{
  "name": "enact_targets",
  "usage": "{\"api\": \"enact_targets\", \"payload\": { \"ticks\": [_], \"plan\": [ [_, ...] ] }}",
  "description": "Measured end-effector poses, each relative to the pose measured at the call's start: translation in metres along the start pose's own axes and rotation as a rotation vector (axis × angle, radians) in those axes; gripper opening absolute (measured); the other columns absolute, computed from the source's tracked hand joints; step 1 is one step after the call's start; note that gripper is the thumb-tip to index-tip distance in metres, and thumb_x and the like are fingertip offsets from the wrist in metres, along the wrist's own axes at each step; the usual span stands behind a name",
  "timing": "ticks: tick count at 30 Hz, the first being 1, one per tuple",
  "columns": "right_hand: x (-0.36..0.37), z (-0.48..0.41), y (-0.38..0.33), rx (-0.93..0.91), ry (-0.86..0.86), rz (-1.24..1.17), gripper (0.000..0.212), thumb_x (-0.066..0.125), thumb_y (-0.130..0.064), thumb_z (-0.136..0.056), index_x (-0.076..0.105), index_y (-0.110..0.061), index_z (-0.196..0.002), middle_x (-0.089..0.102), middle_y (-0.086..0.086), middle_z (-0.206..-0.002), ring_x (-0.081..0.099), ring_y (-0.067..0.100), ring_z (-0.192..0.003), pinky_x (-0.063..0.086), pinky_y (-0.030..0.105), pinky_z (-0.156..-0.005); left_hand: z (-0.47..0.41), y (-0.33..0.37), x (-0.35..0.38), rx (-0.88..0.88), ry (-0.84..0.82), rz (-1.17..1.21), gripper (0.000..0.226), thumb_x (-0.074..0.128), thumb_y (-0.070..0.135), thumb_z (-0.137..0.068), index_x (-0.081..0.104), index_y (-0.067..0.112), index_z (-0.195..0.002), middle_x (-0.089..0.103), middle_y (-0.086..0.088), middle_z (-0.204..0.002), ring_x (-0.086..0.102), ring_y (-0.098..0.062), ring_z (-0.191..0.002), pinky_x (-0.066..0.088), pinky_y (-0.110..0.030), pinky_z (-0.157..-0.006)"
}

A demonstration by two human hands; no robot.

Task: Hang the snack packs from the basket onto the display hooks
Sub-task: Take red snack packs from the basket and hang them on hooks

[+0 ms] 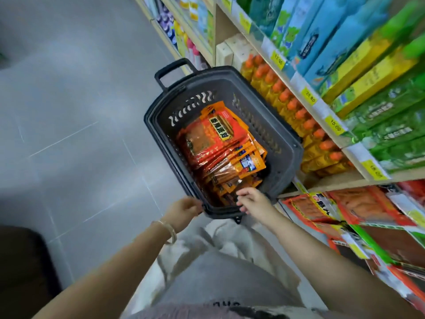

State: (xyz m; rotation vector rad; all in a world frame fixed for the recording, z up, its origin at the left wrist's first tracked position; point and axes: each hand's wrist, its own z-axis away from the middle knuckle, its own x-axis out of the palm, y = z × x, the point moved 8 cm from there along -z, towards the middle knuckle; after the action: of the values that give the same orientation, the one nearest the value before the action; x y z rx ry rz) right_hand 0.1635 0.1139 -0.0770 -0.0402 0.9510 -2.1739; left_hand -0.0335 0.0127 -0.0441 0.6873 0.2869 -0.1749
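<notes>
Both hands at the near end of the basket, one gripping it, one reaching in

The right hand [253,201] is over the near rim with its fingers loose and slightly spread, tips right by the closest packs. It's got nothing in it, and I can't tell if it's actually touching them. The left hand [184,210], bracelet [166,229] on the wrist, has its fingers curled round the near corner of the rim. The dark basket [290,143] is out in front over the grey tile floor [69,116], with the orange and red snack packs [220,143] piled in a messy stack inside. Just to its right is a shelf [331,132] with a row of orange-capped bottles [299,113], and similar red packs on display [322,209] lower down.
</notes>
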Motion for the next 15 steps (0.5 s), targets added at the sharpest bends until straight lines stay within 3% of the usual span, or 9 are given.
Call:
{"api": "enact_targets", "payload": {
  "ticks": [2,5,8,12,15],
  "plan": [
    [-0.005,-0.027,-0.024,0.008,-0.037,0.043,0.012,0.051,-0.019,-0.095,0.056,-0.029,-0.091,0.064,-0.006,-0.081,0.059,0.006,-0.064,0.043,0.015,-0.055,-0.018,0.030,-0.017,0.028,0.054,0.092,0.012,0.056,0.016,-0.092,0.061,0.027,-0.092,0.065,-0.001,-0.095,0.063,-0.017,-0.090,0.048,-0.032,-0.087],
    [-0.013,-0.067,-0.044,0.061,-0.028,0.011,0.006,0.050,-0.015,-0.095,0.055,-0.018,-0.098,0.061,-0.001,-0.079,0.055,0.008,-0.062,0.044,0.013,-0.051,-0.049,0.057,-0.039,0.037,0.082,0.176,0.013,0.056,0.014,-0.092,0.061,0.025,-0.094,0.065,-0.002,-0.097,0.063,-0.022,-0.096,0.049,-0.033,-0.090],
    [-0.013,-0.101,-0.045,0.168,0.004,-0.063,0.009,0.048,-0.019,-0.096,0.054,-0.017,-0.101,0.061,-0.002,-0.082,0.056,0.009,-0.064,0.044,0.017,-0.057,-0.091,0.071,-0.058,0.044,0.025,0.086,0.014,0.056,0.017,-0.092,0.061,0.023,-0.103,0.066,-0.003,-0.103,0.062,-0.019,-0.095,0.047,-0.026,-0.080],
    [-0.004,-0.145,-0.038,0.244,0.112,-0.184,0.015,0.051,-0.030,-0.096,0.056,-0.017,-0.103,0.063,-0.001,-0.086,0.059,0.010,-0.070,0.045,0.021,-0.061,-0.154,0.080,-0.085,0.062,0.019,0.026,0.018,0.054,0.018,-0.093,0.060,0.017,-0.109,0.066,-0.002,-0.109,0.061,-0.015,-0.098,0.046,-0.028,-0.088],
    [0.002,-0.179,-0.033,0.329,0.245,-0.318,0.023,0.054,-0.034,-0.095,0.056,-0.015,-0.107,0.062,-0.001,-0.082,0.058,0.013,-0.069,0.045,0.023,-0.060,-0.199,0.079,-0.097,0.017,-0.030,-0.054,0.026,0.053,0.019,-0.093,0.056,0.013,-0.118,0.062,-0.005,-0.117,0.059,-0.022,-0.108,0.045,-0.039,-0.098]
  ]
}}
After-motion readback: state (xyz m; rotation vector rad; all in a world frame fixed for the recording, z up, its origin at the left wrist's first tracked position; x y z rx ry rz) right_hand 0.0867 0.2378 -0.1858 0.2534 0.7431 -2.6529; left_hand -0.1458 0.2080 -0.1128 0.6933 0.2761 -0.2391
